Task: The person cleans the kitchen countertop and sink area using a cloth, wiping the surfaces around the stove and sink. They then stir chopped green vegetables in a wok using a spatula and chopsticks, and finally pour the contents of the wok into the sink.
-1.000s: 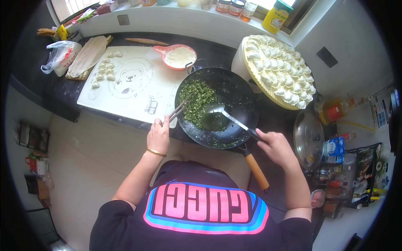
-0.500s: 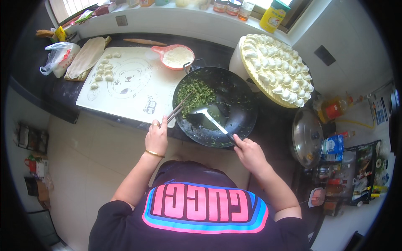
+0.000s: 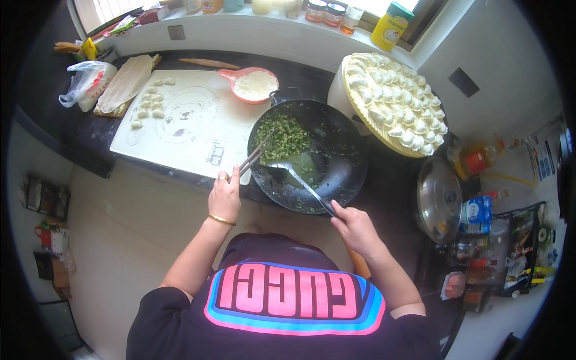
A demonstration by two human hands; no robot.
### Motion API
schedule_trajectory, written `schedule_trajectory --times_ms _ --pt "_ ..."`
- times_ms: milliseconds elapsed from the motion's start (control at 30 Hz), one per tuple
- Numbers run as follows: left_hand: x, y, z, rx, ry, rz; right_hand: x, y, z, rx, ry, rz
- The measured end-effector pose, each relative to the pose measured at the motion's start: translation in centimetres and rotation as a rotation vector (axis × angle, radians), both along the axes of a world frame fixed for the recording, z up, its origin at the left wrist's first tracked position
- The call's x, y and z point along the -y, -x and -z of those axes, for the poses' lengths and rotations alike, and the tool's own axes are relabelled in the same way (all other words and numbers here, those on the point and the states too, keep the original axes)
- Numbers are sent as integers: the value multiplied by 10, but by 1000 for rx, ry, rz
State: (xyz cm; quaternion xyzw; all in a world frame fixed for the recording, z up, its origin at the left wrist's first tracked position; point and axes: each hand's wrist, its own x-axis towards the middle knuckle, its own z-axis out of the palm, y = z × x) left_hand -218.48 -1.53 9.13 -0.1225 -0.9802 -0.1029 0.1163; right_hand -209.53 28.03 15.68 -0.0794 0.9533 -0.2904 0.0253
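Black short-sleeved shirt (image 3: 282, 312) with pink, blue-outlined lettering; gold bangle (image 3: 222, 219) above it, on the left wrist.

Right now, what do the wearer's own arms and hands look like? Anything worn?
Both forearms are bare up to short black sleeves of a T-shirt with a pink, blue-outlined graphic on its chest. The left hand has a gold-coloured bangle at the wrist and a ring on one finger. The right hand shows no jewellery from this view. No gloves or watch visible.

Home kitchen, dark counter (image 3: 90, 141), wok (image 3: 336, 162) of greens, tray of dumplings (image 3: 393, 102), windowsill jars (image 3: 327, 11)
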Motion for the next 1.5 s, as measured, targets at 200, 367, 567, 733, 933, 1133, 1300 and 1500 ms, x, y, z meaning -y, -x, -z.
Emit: schedule_trajectory --times_ms 200,367,567,733,933,1133,1300,1500 --pt "0 -5 -2 17 -25 -1 -21 -5 -24 -31 -48 52" --pt "1 -7 -3 12 -64 -19 -65 -30 -94 62 -323 51" --pt "1 -9 1 16 -78 -11 -62 -31 -81 46 -474 18" --pt "1 -11 3 20 -78 9 -44 -6 -42 -13 -432 69" --pt "1 -13 8 30 -77 14 -27 29 -22 -53 -381 86" --pt "1 -12 10 37 -93 5 -42 37 -48 -104 -469 47" --pt "4 -11 11 33 -105 -1 -65 30 -109 -141 -636 35" --pt "9 -10 10 48 -67 27 -69 54 -105 -73 -889 -2"
